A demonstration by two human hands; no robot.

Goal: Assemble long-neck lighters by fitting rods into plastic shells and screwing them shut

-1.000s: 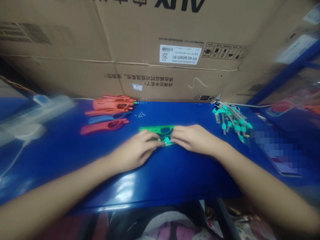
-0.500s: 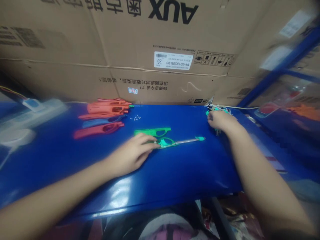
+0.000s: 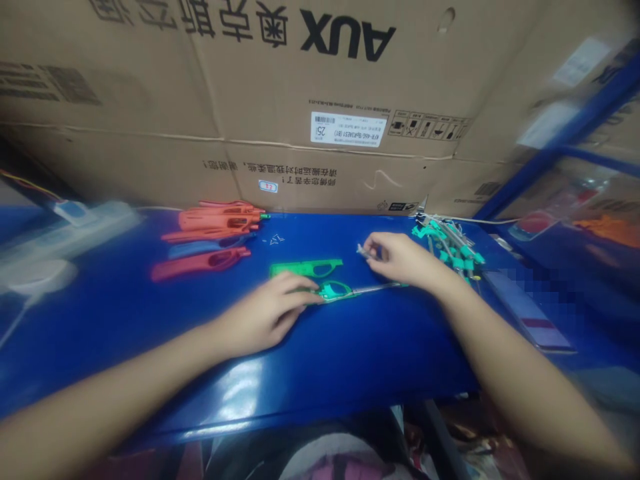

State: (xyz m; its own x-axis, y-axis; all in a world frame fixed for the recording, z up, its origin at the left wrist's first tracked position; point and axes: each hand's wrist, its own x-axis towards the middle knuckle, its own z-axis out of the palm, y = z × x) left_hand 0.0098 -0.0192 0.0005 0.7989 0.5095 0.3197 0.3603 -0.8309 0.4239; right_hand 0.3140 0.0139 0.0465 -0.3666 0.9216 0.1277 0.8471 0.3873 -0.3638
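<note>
My left hand (image 3: 270, 308) rests on the blue table, its fingers closed around the rear end of a green long-nosed lighter (image 3: 336, 291). A thin metal tube runs from the lighter to the right. Behind it lies a separate green half shell (image 3: 325, 269), with the left part near my knuckles. My right hand (image 3: 400, 259) is in the air beyond the tube, pinching a small pale part (image 3: 362, 250) between thumb and fingers; its exact kind is too small to tell. The tube's far end is partly hidden by that hand.
Right of my right hand lies a pile of metal tubes with green ends (image 3: 450, 243). Red and blue lighter shells (image 3: 215, 227) are stacked at the back left, with small bent wires (image 3: 275, 239) nearby. A cardboard box (image 3: 240, 100) walls the back; a power strip (image 3: 100, 223) sits left.
My right hand has come left from the pile of tubes with the small pale part, uncovering the pile. My left hand stays on the green lighter.
</note>
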